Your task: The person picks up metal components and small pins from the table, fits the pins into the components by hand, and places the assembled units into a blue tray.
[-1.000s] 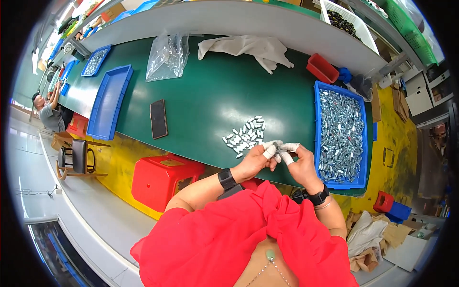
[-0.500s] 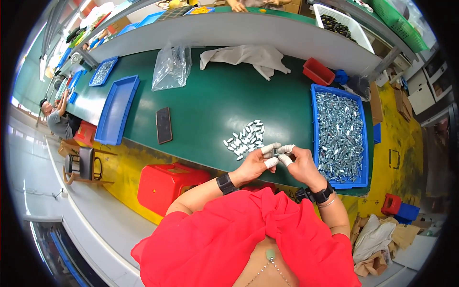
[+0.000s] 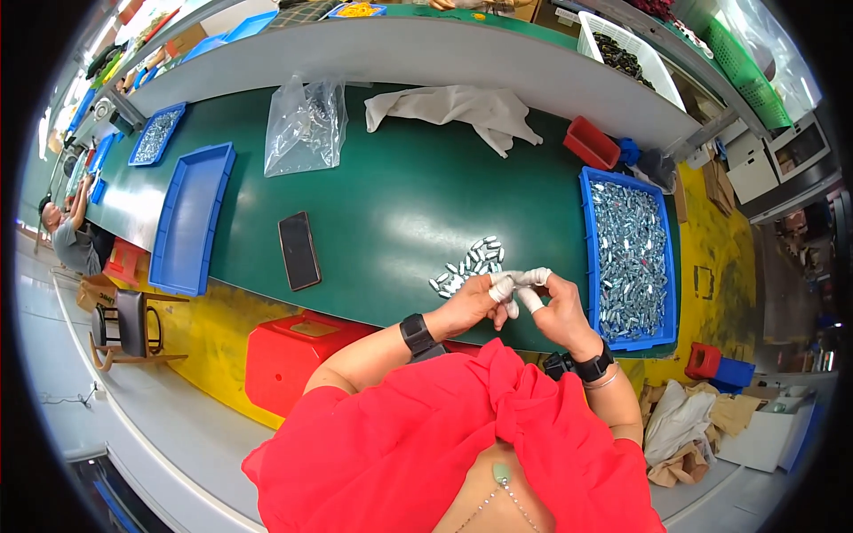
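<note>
Head view: what could slip, left to right?

I'd flag the left hand [image 3: 468,308] first: it's pinched up against the right hand [image 3: 566,313] at centre, white finger covers [image 3: 534,277] meeting. Can't tell whether a piece sits between. Slick covers could drop one.

Loose stuff?

Metal pieces [image 3: 481,255] heaped at frame centre, just beyond the left fingers; a knuckle brush could scatter them. More fill the right tray [image 3: 641,343]; bumping its rim could spill some.

Surface, room?

I've got a co-worker [image 3: 75,240] far left, left tray [image 3: 185,222], red stool [image 3: 284,366] lower left, phone [image 3: 299,251], clear bag [image 3: 304,138], glossy green table [image 3: 391,195], white cloth [image 3: 458,108] top centre, red bin [image 3: 591,144] upper right, yellow floor [image 3: 733,266] far right.
</note>
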`<state>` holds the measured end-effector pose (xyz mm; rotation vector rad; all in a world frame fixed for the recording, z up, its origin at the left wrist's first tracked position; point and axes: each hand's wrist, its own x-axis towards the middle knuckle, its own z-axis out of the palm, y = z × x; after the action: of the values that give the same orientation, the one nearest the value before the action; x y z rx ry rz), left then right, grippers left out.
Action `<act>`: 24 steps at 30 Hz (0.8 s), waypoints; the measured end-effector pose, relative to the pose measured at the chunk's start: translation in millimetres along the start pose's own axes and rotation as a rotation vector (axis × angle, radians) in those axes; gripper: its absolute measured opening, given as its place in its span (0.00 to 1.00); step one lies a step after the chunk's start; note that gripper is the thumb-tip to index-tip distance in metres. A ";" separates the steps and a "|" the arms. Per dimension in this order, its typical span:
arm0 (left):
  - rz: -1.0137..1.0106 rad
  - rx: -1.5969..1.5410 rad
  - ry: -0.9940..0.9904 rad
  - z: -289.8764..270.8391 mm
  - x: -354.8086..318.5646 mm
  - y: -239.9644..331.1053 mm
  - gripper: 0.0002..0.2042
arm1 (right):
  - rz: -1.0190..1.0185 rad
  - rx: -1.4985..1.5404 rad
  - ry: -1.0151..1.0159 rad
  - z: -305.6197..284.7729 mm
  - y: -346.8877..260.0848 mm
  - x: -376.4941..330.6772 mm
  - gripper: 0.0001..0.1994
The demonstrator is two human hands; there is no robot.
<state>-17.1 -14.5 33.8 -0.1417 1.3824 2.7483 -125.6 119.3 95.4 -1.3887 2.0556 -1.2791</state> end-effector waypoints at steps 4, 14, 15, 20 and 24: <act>0.118 0.089 0.030 4.9 -2.5 1.7 0.24 | 0.227 0.083 0.000 5.7 -1.7 0.4 0.04; 0.168 0.358 0.027 13.8 -11.2 -18.4 0.26 | 0.214 -0.104 -0.003 13.6 17.4 -19.1 0.12; 0.164 0.331 0.044 14.9 -11.5 -22.8 0.26 | 0.199 -0.109 0.007 14.2 21.2 -23.4 0.12; 0.109 0.294 0.129 32.4 -11.5 -35.7 0.26 | 0.117 -0.122 0.018 11.0 29.0 -48.0 0.13; 0.159 0.410 0.144 57.2 -8.2 -43.5 0.26 | 0.064 0.013 -0.004 -12.7 32.4 -63.8 0.13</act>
<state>-7.9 57.2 33.9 -0.2186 2.0426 2.5407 -123.0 184.4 63.4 -1.3076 2.0686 -1.2596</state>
